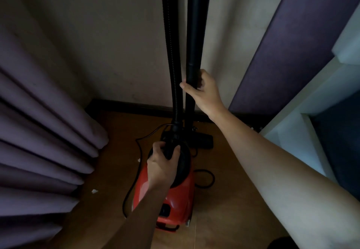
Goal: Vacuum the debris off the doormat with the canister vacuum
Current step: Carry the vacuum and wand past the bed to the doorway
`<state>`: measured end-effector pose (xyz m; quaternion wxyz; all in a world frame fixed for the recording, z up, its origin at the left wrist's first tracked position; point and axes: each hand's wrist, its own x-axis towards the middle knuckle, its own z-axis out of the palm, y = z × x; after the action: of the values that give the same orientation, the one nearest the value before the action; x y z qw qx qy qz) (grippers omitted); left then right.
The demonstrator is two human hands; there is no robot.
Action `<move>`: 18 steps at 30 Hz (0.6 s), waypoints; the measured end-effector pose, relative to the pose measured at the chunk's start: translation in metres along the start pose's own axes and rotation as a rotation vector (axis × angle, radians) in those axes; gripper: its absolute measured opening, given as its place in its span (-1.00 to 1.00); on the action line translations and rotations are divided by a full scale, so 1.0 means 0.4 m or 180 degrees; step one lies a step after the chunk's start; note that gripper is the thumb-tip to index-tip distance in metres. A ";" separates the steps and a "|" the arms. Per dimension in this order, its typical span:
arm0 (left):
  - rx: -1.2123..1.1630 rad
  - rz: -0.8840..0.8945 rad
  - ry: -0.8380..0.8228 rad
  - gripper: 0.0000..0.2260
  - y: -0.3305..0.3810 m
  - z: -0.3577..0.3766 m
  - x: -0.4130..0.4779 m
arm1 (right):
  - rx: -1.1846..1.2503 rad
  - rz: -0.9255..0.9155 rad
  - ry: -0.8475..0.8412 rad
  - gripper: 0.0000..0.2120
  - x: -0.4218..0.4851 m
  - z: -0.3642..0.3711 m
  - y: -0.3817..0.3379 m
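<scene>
Right hand is gripping the upright wand, fingers wrapped round it. Left hand is clasping the black front of the vacuum, which is sitting on the floor near the wall edge, with the hose rising beside the wand.

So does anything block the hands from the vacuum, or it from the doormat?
Nothing visible: the right hand grips the wand, the left hand grips the red canister by its black top. No doormat in view, so that path can't be judged.
</scene>
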<state>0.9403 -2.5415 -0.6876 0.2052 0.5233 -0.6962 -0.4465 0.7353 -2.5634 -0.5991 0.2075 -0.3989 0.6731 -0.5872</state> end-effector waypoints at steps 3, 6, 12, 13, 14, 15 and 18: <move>-0.0023 0.0183 0.0037 -0.59 0.002 -0.013 -0.003 | -0.0071 0.0106 -0.0132 -0.58 -0.013 -0.024 -0.015; 0.0209 0.0349 0.0072 -0.53 0.012 -0.045 0.014 | -0.0196 0.0214 -0.0091 -0.49 -0.031 -0.050 -0.016; 0.0249 0.0747 0.0037 -0.38 0.031 -0.084 0.079 | -0.0436 0.0276 0.0014 -0.38 -0.054 -0.058 0.000; 0.0235 0.0757 -0.0004 -0.36 0.034 -0.082 0.078 | -0.0459 0.0285 0.0034 -0.36 -0.051 -0.050 0.000; 0.0240 0.0766 -0.0028 -0.34 0.035 -0.080 0.078 | -0.0459 0.0295 0.0065 -0.35 -0.046 -0.040 -0.002; 0.0265 0.0810 -0.0025 -0.35 0.034 -0.078 0.079 | -0.0451 0.0304 0.0095 -0.34 -0.043 -0.031 -0.003; 0.0370 0.1037 0.0098 -0.45 0.017 -0.085 0.114 | -0.0587 0.0276 0.0083 -0.37 -0.060 -0.018 0.010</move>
<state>0.9455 -2.5967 -0.6728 0.2549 0.4212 -0.7933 -0.3582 0.7430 -2.5402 -0.6059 0.1864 -0.3791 0.7435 -0.5184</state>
